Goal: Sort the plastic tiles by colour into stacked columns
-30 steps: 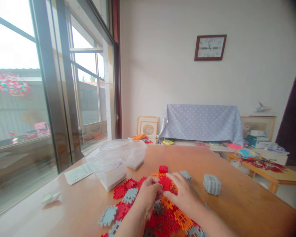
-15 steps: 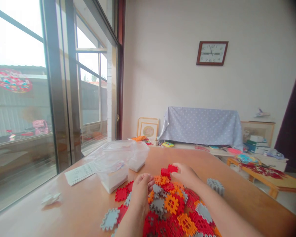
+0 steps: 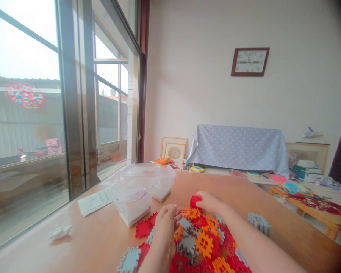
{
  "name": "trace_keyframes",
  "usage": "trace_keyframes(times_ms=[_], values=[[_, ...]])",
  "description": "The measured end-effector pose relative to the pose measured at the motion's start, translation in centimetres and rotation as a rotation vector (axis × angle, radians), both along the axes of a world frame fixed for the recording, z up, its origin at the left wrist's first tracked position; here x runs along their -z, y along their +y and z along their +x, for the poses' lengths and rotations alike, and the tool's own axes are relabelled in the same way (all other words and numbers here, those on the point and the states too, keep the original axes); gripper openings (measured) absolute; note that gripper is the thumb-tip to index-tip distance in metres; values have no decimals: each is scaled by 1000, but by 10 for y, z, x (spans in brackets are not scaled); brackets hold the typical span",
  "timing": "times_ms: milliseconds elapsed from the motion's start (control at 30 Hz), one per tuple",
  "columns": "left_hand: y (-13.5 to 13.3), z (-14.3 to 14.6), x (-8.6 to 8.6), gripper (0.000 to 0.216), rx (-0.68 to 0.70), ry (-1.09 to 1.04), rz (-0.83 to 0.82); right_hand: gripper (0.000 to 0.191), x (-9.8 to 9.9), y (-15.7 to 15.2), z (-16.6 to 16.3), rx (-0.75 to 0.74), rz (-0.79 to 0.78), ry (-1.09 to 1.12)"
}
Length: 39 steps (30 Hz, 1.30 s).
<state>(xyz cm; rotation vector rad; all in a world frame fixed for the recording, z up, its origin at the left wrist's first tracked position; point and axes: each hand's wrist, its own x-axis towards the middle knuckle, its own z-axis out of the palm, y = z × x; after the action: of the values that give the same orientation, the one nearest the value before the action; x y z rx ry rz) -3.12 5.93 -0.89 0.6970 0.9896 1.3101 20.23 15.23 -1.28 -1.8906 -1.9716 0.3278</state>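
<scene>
A heap of toothed plastic building tiles in red, orange and grey (image 3: 204,243) lies on the wooden table (image 3: 99,246). At the far end of this heap, my right hand (image 3: 208,202) has its fingers closed on a red tile (image 3: 196,201), partly covered by the fingertips. My left hand (image 3: 168,220) hovers at the heap's left side with its fingers curled together. Whatever may be between them is hidden. Beside my left wrist lie red tiles (image 3: 143,229) and a grey tile (image 3: 129,259).
Clear plastic containers (image 3: 133,206) stand left of the heap, next to a printed paper (image 3: 95,201). Crumpled white paper (image 3: 60,231) lies farther left. A stack of grey tiles (image 3: 259,223) is right of my right forearm. A window (image 3: 25,132) borders the table's left side.
The camera has turned slightly left. By my right hand, two red tiles showed before; now one shows at the fingertips. My left hand keeps its curled shape by the heap.
</scene>
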Motion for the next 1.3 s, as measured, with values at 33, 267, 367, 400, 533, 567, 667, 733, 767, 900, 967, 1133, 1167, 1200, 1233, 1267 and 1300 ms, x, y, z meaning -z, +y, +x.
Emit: trace_keyframes(times_ms=[33, 267, 367, 400, 533, 567, 667, 733, 767, 900, 967, 1133, 1167, 1200, 1233, 1267, 1300], values=[[-1, 0, -1, 39, 3, 2, 3, 35, 2, 2, 1, -4, -8, -4], [1, 0, 2, 37, -1, -2, 6, 53, 7, 15, 0, 6, -32, -32], [5, 2, 6, 37, -14, -3, -5, 46, 7, 26, -9, 30, -66, -60], [5, 3, 7, 37, -14, -3, -5, 44, 6, 30, -12, 40, -86, -73], [6, 3, 7, 35, -20, 3, -9, 36, 3, 43, -29, 101, -208, -142], [6, 3, 7, 35, -21, 3, -10, 35, 2, 46, -34, 119, -239, -160], [6, 2, 7, 36, -21, -1, -13, 36, -3, 52, -45, 168, -320, -213], [6, 2, 6, 36, -21, -5, -15, 36, -6, 55, -53, 195, -359, -240], [6, 2, 6, 36, -22, -6, -15, 36, -8, 57, -56, 204, -375, -251], [5, 2, 5, 33, -14, 1, -10, 37, -9, 60, -64, 222, -422, -279], [4, 2, 4, 32, -6, 15, -14, 36, -7, 61, -65, 225, -435, -290], [3, 1, 3, 33, -4, 24, -28, 35, -3, 60, -65, 212, -441, -336], [3, 1, 3, 34, -5, 22, -30, 36, -3, 59, -64, 208, -442, -345], [3, 1, 3, 35, -6, 20, -31, 36, -3, 58, -65, 207, -443, -353], [3, 1, 3, 36, -8, 18, -32, 37, -4, 56, -65, 205, -444, -357], [3, 1, 3, 36, -9, 18, -32, 37, -5, 55, -65, 206, -442, -360], [3, 1, 3, 36, -10, 20, -31, 37, -5, 53, -65, 206, -440, -359]])
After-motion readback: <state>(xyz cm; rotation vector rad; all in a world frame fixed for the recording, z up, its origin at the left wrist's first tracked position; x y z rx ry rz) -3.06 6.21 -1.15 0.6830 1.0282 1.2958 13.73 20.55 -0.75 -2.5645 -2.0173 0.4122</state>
